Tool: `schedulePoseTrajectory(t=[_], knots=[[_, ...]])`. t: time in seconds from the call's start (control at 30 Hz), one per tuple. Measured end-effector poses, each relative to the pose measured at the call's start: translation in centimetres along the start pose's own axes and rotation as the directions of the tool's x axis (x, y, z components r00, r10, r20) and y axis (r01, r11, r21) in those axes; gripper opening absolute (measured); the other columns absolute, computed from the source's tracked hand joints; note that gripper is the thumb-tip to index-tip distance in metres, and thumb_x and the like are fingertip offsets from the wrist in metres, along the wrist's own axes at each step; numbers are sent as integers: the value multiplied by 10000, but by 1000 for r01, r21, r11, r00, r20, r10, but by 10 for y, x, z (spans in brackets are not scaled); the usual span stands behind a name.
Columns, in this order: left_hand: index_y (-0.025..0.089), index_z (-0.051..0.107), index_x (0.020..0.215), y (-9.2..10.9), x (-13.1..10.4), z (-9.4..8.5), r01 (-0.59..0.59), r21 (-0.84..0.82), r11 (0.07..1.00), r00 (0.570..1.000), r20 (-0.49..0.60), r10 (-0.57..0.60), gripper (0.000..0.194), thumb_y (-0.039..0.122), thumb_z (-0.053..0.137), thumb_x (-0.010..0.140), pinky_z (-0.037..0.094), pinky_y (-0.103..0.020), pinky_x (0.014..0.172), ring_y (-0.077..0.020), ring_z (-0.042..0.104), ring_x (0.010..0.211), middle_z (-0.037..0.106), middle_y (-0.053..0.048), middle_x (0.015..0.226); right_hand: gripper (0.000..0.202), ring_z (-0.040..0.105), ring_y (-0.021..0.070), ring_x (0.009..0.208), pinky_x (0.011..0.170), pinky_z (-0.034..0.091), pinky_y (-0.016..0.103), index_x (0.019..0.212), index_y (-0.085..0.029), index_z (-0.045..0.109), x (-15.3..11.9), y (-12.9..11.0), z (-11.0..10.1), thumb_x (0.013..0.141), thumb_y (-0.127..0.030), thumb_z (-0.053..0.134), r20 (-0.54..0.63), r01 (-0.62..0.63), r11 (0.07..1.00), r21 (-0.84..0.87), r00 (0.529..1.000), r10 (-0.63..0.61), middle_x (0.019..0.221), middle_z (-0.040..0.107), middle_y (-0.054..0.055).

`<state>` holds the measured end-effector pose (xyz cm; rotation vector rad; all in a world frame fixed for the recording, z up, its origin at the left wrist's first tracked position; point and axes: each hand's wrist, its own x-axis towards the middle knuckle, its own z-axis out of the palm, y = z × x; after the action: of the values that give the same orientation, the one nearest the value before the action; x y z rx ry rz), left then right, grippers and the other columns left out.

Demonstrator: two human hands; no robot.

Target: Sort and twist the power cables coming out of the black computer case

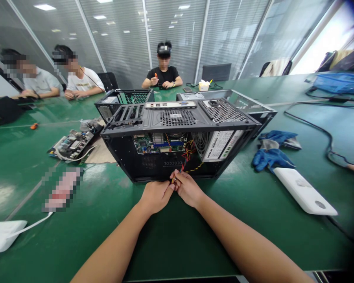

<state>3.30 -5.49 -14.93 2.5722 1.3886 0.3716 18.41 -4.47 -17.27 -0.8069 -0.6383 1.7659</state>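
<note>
A black computer case (pixel 120 157) lies on its side on the green table, its open side facing me. Inside are a motherboard (pixel 161 143) and a power supply (pixel 221 145) with a white label. A bundle of red, yellow and black cables (pixel 187 155) runs from the power supply out over the case's near edge. My left hand (pixel 157 195) and my right hand (pixel 188 188) meet at that edge, fingers closed round the cable end between them. The fingertips partly hide the cable end.
Behind stand more case frames (pixel 236 98). Blue gloves (pixel 273 151) and a white power bank (pixel 303 190) lie right; a loose circuit board (pixel 73 145) and a pixelated object (pixel 64 189) lie left. Several people sit around the table.
</note>
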Motion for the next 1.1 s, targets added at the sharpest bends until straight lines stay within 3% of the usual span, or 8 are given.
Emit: schedulePoseTrajectory(t=[0.63,1.1], knots=[[173,617,741,-1,3,1,11,-111,994,1000,6,-10,326,318,414,952,338,-237,573,-135,569,594,634,-21,668,347,350,85,488,532,318,249,706,-180,644,2,1,-1,720,-512,742,24,5,1000,7,1000,-5,488,370,-65],[180,593,771,-3,-1,7,-3,134,991,998,-60,11,323,354,392,953,393,-295,647,-185,602,648,661,-56,710,363,284,80,467,509,305,258,691,-179,659,4,2,0,720,-533,733,7,46,998,-35,999,-45,460,318,-76]])
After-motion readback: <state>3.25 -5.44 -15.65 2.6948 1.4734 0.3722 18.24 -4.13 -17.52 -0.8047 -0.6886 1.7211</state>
